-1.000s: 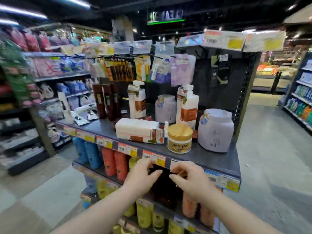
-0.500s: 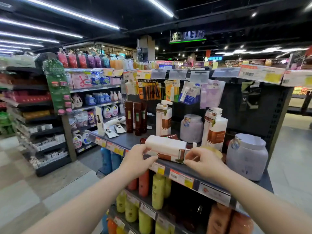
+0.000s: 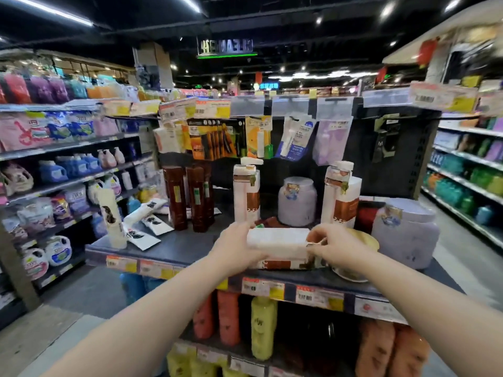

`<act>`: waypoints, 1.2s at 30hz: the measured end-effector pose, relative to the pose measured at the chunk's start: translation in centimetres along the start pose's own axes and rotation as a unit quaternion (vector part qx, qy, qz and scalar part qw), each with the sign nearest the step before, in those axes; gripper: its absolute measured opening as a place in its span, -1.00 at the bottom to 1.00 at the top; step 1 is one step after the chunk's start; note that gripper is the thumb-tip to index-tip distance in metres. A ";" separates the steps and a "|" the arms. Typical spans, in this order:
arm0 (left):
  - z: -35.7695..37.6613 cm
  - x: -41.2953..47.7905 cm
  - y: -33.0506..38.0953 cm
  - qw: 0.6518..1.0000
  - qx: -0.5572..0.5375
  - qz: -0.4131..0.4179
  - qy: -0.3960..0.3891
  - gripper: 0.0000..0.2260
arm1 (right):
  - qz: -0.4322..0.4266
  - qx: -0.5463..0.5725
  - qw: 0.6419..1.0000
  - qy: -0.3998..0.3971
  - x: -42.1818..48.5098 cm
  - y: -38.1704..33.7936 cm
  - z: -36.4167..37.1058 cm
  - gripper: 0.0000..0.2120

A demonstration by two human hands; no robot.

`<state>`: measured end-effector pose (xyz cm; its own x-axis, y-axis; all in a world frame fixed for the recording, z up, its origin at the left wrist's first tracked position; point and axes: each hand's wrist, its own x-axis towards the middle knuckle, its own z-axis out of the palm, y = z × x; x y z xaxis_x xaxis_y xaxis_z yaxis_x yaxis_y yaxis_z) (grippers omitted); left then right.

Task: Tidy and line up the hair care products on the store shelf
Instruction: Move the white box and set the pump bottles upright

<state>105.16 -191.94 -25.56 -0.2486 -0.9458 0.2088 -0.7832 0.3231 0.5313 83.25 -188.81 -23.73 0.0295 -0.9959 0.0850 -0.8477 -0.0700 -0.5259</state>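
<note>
The white bottle [image 3: 277,239], lying on its side at the shelf's [image 3: 185,247] front edge, is gripped at either end by the left hand [image 3: 234,246] and right hand [image 3: 336,244] — it is best stood upright beside the matching pump bottles [image 3: 246,194], label faced forward.

From my end the dark grey flat shelf deck [image 3: 185,247] looks like painted metal, matt, w/ a faint sheen toward the front edge. The white oblong pump bottle with brown label band [image 3: 277,238] lying on it reads as smooth plastic, satin rather than shiny. The tall dark brown square bottles [image 3: 198,200] are glossy plastic w/ light streaks down the sides. The pale lilac round tub [image 3: 405,240] looks matt, approx frosted plastic. The gold round jar lid [image 3: 367,240] is shiny; metal vs plastic, can't tell. The orange-and-yellow price tags [image 3: 262,288] look like paper w/ slight gloss. Black perforated back panel [image 3: 402,164]: matt metal. Hanging lilac pouch [image 3: 330,140]: glossy film.
</note>
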 end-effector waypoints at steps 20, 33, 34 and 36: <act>5.3 9.9 1.4 0.955 0.210 0.117 -0.173 -0.14 | 0.057 0.005 0.996 0.062 6.2 2.7 -2.1 -0.82; 0.8 9.1 -3.7 0.960 -0.275 0.035 -0.039 -0.39 | 0.007 0.231 0.973 0.024 12.1 -1.9 -1.6 -0.53; 0.8 9.2 -4.4 0.954 -0.298 0.032 -0.026 -0.33 | -0.009 0.234 0.972 0.009 12.2 -2.3 -1.0 -0.47; 1.0 9.1 -5.6 0.935 -0.351 0.040 -0.024 -0.29 | -0.032 0.239 0.970 -0.020 12.3 -3.0 0.4 -0.27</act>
<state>106.71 -202.35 -27.40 -0.3287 -0.9124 0.2436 -0.1970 0.3186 0.9272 86.34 -200.91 -21.47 0.1029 -0.9894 0.1025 -0.5010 -0.1406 -0.8540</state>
